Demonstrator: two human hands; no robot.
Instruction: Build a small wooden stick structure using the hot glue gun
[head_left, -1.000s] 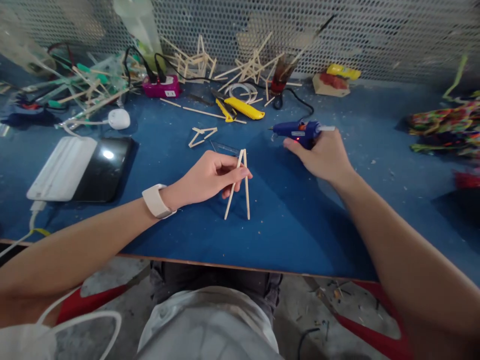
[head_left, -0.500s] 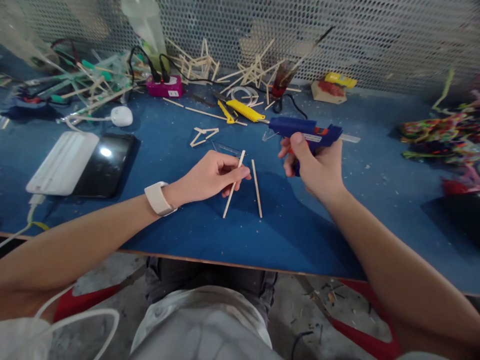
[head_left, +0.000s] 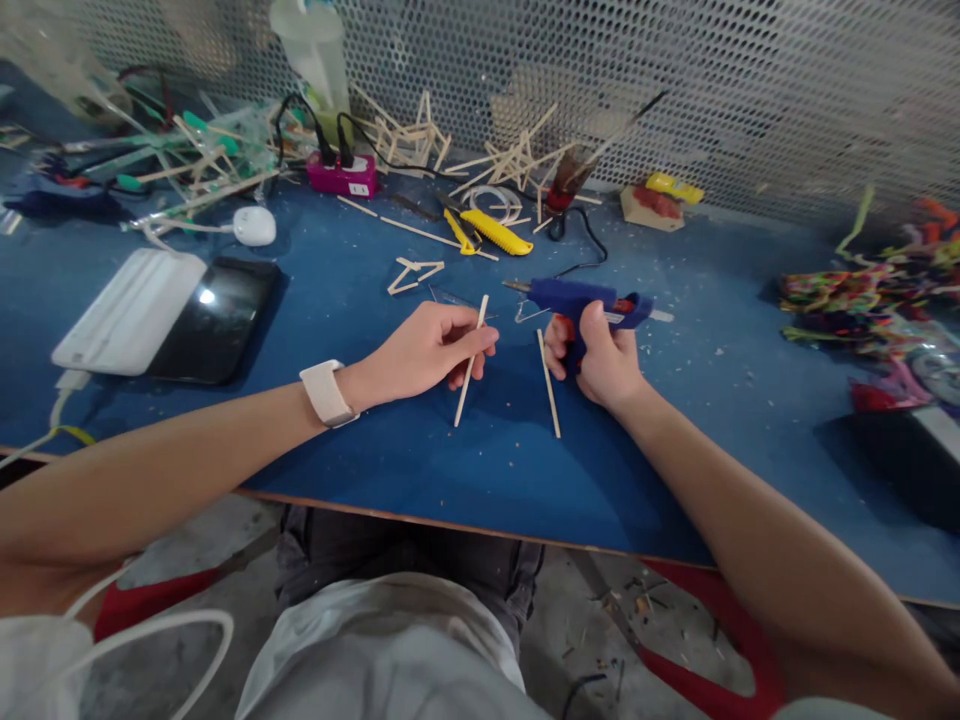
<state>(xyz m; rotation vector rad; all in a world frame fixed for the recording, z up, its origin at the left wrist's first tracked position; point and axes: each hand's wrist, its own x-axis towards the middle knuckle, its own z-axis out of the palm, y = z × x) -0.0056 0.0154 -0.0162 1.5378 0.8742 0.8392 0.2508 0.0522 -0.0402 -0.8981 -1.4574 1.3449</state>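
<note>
Pinched in my left hand (head_left: 442,350) is a thin wooden stick (head_left: 464,391), slanting with its top end leaning right. My right hand (head_left: 604,360) grips a blue hot glue gun (head_left: 566,296) by its handle. The gun's metal nozzle points left, above and to the right of the held stick, without touching it. A clear glue stick (head_left: 661,316) pokes out of the gun's rear. Another wooden stick (head_left: 553,405) stands close beside my right fingertips; whether they touch it I cannot tell.
A small stick frame (head_left: 414,273), yellow cutters (head_left: 495,232) and a purple power block (head_left: 341,175) lie farther back. Stick structures (head_left: 517,160) rest against the perforated panel. On the left are a white power bank (head_left: 127,310) and a black phone (head_left: 217,325); colourful strands (head_left: 847,290) lie right.
My right hand has brought the glue gun down and left, nearer the held stick. The second stick now sits farther right, by my right fingers. My left hand keeps its stick.
</note>
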